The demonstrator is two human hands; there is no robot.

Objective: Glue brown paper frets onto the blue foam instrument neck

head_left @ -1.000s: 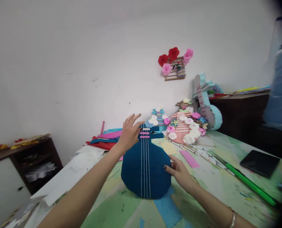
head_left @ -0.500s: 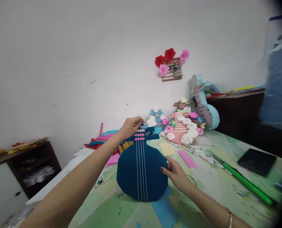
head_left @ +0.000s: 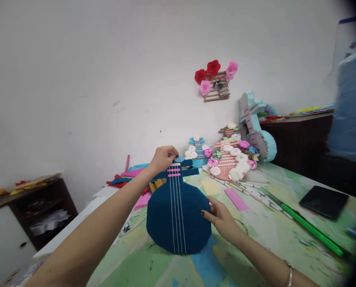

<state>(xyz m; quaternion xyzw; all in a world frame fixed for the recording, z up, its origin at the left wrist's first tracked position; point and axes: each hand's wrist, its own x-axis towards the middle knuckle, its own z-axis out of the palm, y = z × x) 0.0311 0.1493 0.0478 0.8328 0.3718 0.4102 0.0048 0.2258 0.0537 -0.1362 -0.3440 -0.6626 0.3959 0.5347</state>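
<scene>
A dark blue paper-craft lute (head_left: 163,215) stands upright on the table in front of me, with white strings down its face and pink and white strips across its neck. At the top of the neck, my left hand (head_left: 165,156) is closed on the lute's head, beside a small light blue piece (head_left: 180,159). My right hand (head_left: 220,217) grips the right edge of the lute's body, its thumb on the front and the other fingers partly hidden behind. Two dark blue pegs (head_left: 190,172) jut out to the right of the neck.
Flower-covered craft lutes (head_left: 226,159) lean at the wall. Rolled paper sticks (head_left: 250,191), a pink strip (head_left: 236,199), a green cutter (head_left: 312,229) and a black tablet-like slab (head_left: 324,202) lie to the right. Coloured paper (head_left: 118,181) is piled on the left.
The lute's neck has tipped slightly to the left, and my left hand has shifted left with it. My right hand keeps its hold on the edge.
</scene>
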